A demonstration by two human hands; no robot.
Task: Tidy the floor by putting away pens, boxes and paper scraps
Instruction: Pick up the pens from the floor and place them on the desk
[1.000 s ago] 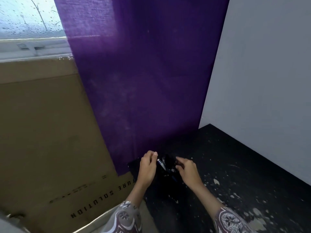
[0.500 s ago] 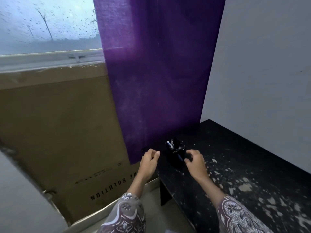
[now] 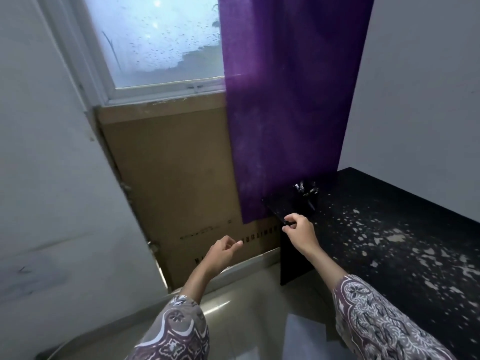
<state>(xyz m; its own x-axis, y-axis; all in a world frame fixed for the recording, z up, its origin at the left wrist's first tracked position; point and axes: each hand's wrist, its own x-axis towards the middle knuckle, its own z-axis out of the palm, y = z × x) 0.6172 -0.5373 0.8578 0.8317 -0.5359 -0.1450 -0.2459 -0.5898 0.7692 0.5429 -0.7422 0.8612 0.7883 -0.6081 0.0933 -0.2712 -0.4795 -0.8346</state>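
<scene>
**Pens stowed in the holder, both hands free beside it**

A large cardboard sheet point(image 3: 171, 175) leans against the wall under the window point(image 3: 158, 40), with a purple curtain point(image 3: 288, 100) hanging over its right part. At about four o'clock in the view stands a black desk point(image 3: 389, 229), its top flecked with pale chips.

On the desk's far left corner, against the curtain's hem, sits a dark pen holder point(image 3: 306, 198) with pens point(image 3: 302, 187) standing roughly upright in it, tips poking above the rim.

The right hand point(image 3: 298, 231) hovers at the desk's front left corner, fingers curled loosely, thumb and forefinger close together; whether they pinch anything small I cannot tell. The holder lies at twelve to one o'clock from it, near, nothing between. The left hand point(image 3: 220, 253) hangs off the desk at nine o'clock from the right, fingers slack and holding nothing, farther from the holder.

This batch of pens looks put away. A pale sheet point(image 3: 304, 333) lies on the floor at six o'clock, a likely next pick.
</scene>
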